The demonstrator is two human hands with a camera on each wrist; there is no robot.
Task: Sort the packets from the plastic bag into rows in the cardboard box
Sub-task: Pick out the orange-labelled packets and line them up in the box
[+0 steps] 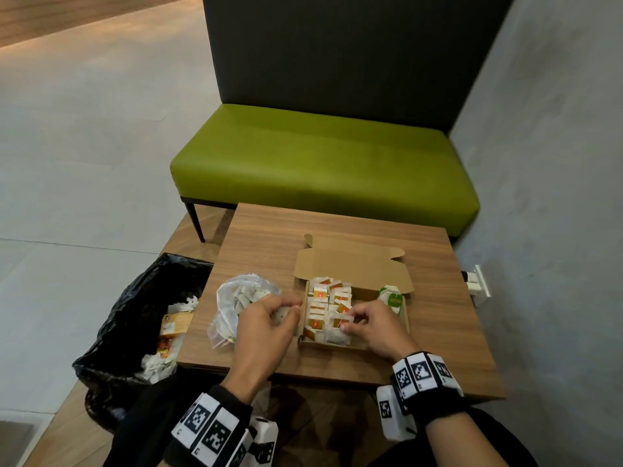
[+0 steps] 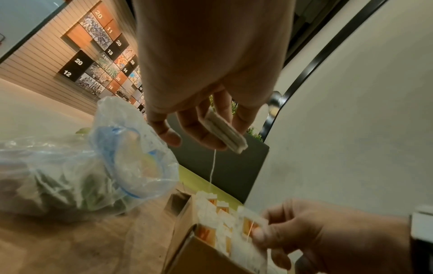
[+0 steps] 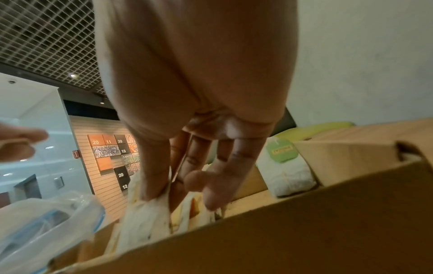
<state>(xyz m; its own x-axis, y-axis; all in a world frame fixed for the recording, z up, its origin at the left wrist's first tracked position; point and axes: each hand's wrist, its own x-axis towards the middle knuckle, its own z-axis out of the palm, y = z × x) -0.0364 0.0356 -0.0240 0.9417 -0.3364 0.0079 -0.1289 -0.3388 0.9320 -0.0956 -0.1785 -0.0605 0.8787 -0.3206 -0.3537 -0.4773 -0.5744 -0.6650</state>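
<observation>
The open cardboard box lies on the wooden table. Rows of white packets with orange tags fill its left part, and green-tagged packets stand in its far right corner. The clear plastic bag with more packets lies left of the box. My left hand hovers between bag and box and grips a folded white packet; a thin string hangs from it toward the box. My right hand is inside the box near its front and pinches an orange-tagged packet.
A bin lined with a black bag holding wrappers stands left of the table. A green bench sits beyond the table's far edge. A grey wall with a socket runs along the right side.
</observation>
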